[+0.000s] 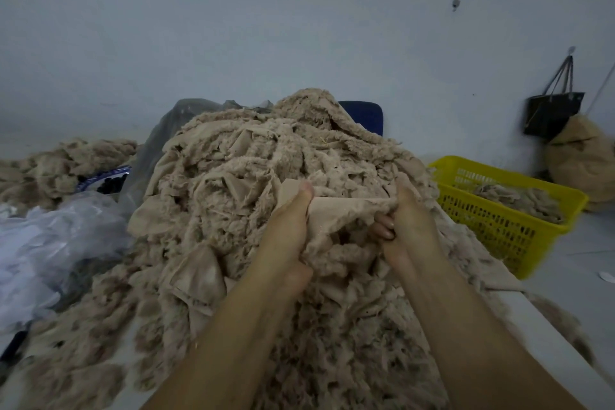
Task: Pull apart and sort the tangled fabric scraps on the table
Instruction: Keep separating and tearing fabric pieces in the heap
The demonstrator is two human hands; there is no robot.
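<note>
The white table (525, 319) carries heaped fabric scraps (253, 176) and clear plastic (50, 243).

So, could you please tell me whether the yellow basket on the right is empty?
No, the yellow basket holds a small heap of beige scraps lying against its far side.

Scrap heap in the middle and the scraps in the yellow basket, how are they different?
The heap is tall and sprawls uncontained; the basket scraps form a low layer inside the yellow basket. The left hand and right hand grip a piece at the heap; nothing touches the basket scraps. Both are beige and fuzzy.
</note>
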